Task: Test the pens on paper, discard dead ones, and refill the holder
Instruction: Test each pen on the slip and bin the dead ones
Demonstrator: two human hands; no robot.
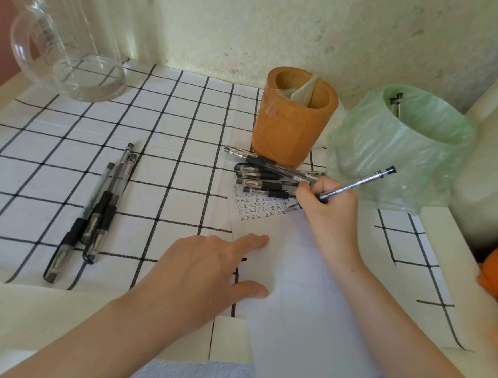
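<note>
White paper (300,276) lay at six o'clock on the tabletop (8,313), over a black-checked cloth (168,140), with rows of small inked marks at its far end. The right hand (328,208) had its grip curled around a pen (358,184), the tip down on the paper among the marks and the barrel slanting up toward two o'clock. The left hand (206,266) lay flat with straight fingers, its grip holding nothing, pressing the paper's left edge at seven o'clock from the tip. A pile of pens (269,175) lay just beside the right hand at ten o'clock, in front of the bamboo holder (291,123) at twelve. A bin lined with a green bag (400,147) stood at two o'clock with two pen ends (396,103) showing inside. Three more pens (100,207) lay together on the cloth at nine o'clock, well apart from the paper. A glass jug (60,39) stood at ten o'clock.
</note>
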